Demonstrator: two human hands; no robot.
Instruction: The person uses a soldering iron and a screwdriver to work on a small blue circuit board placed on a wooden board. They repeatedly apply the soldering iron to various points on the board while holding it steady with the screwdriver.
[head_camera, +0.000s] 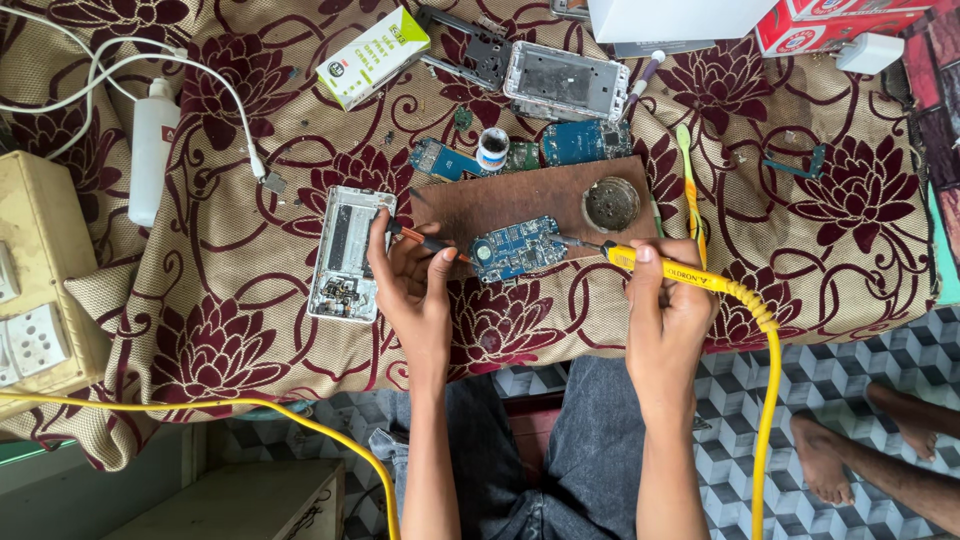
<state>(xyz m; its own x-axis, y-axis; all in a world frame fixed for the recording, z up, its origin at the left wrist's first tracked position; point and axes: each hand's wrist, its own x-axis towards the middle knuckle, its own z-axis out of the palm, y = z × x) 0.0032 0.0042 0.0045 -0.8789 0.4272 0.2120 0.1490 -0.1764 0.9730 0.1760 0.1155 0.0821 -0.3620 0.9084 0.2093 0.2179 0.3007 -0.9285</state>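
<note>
A blue circuit board (516, 248) lies at the near edge of a brown wooden board (520, 200), in the middle of a tabletop covered by a beige cloth with dark red flowers (230, 330). The right hand (668, 305) has its grip closed around a yellow soldering iron (660, 268), whose metal tip points toward 9 o'clock and meets the right edge of the circuit board. The left hand (415, 285) has its grip pinched on a thin red-handled tool (428, 242), the point of which reaches the board's left edge from 9 o'clock.

Around the work the cloth is crowded. At 9 o'clock of the left hand, just beside it, lies an opened white phone frame (345, 252). At 12 o'clock of the circuit board sit two more blue boards (585, 142) and a small white tape roll (492, 148) — beyond them another open phone shell (566, 82) and a green-and-white box (372, 55). A round metal tin (611, 203) rests on the wooden board at 1 o'clock, near the iron's tip. A yellow-green plastic tool (689, 190) lies at 12 o'clock of the right hand.

Far to 9 o'clock stand a white bottle (152, 150), a white cable (200, 75) and a cream switch box (35, 280). The iron's yellow cord (766, 400) drops toward 6 o'clock past the person's jeans (590, 450). Another person's bare foot (830, 460) rests on the patterned floor at 4 o'clock.
</note>
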